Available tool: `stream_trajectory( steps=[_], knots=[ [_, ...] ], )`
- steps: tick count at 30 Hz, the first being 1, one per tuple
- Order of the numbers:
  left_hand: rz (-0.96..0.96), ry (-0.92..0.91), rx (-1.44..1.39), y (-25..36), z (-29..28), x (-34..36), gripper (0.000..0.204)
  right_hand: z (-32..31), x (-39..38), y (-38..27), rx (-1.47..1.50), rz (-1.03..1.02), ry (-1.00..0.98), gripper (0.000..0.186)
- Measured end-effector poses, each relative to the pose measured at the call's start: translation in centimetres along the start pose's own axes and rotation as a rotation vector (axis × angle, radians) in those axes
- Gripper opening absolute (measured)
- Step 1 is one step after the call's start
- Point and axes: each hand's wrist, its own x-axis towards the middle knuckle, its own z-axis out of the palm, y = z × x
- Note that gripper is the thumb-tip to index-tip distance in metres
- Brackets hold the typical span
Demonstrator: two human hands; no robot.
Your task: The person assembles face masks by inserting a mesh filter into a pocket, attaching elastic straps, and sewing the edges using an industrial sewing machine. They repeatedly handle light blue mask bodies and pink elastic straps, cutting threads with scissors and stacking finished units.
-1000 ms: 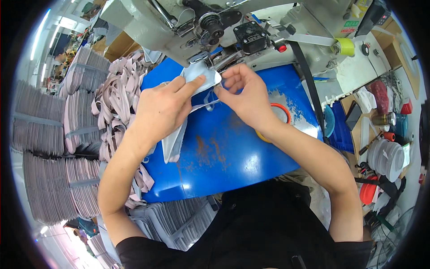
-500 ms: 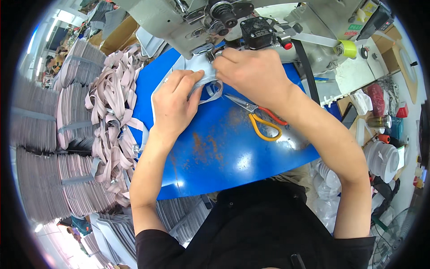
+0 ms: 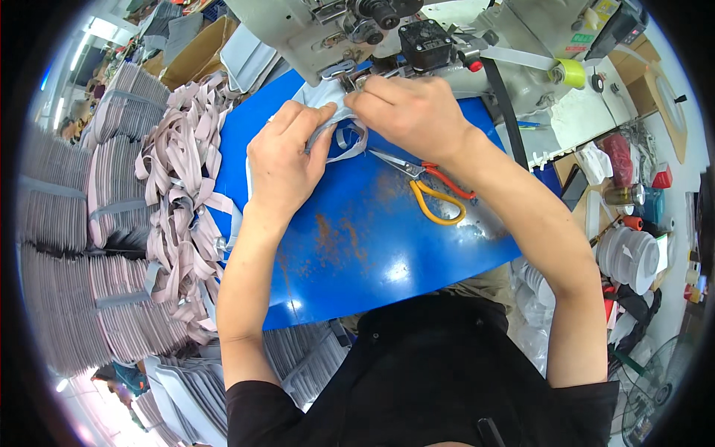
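In the head view, we have a pale fabric piece (image 3: 325, 94) at the far side of the blue counter (image 3: 342, 283), under the front of the sewing machine (image 3: 287, 30). Our left hand (image 3: 287, 155) pinches its near edge between thumb and forefinger; our right hand (image 3: 413, 115) curls just beside it, fingertips at the fabric, though we cannot tell whether they grip. A thin pale loop (image 3: 363, 141) hangs between our hands.

We seem to be lining the fabric up at the machine; the next move calls for holding it flat, the loop clear and fingertips away from the moving parts.

The scissors (image 3: 414, 170) lie open on the near side of our right hand, where the forearm could catch them. To the left, a heap of pinkish straps (image 3: 182, 149) crowds our left forearm, with banded grey stacks (image 3: 56, 216) beyond.
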Motion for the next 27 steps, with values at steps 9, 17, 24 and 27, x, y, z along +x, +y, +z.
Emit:
stream_trajectory(
  steps=[9, 17, 24, 27],
  knots=[
    [0.015, 0.005, -0.002, -0.2, -0.1, -0.3, 0.025, -1.5, -0.2, 0.1, -0.06, 0.066, -0.054, 0.012],
    [0.007, 0.042, -0.024, -0.2, 0.6, -0.2, 0.019, -1.0, 0.7, 0.7, -0.005, 0.009, -0.065, 0.02],
    [-0.095, 0.059, -0.105, -0.4, 1.3, -0.4, 0.014, -1.0, 1.8, -0.5, -0.055, 0.02, -0.108, 0.01],
    [-0.064, 0.057, -0.103, -0.6, 1.2, -0.4, 0.015, -0.7, 1.4, -0.7, -0.05, 0.053, -0.097, 0.007]
  ],
)
